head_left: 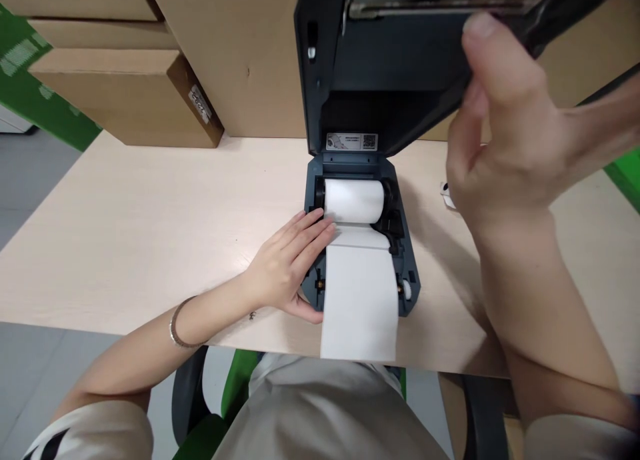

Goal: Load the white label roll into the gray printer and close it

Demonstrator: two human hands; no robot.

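A dark label printer (411, 273) stands on the table with its lid (390, 60) raised. Inside lies a white label roll (354, 200), and its paper strip (360, 300) runs forward over the printer's front and past it. My left hand (293, 263) rests with fingers stretched out on the printer's left side, fingertips at the left edge of the paper and thumb by the front corner. My right hand (515, 113) grips the right edge of the raised lid, thumb on its inner side; its other fingers are partly hidden.
Cardboard boxes (130, 100) stand at the back left, and a large cardboard sheet (240, 60) rises behind the printer. A small white-and-black piece (447, 195) lies right of the printer on the table (150, 213). A chair armrest (190, 393) is below the front edge.
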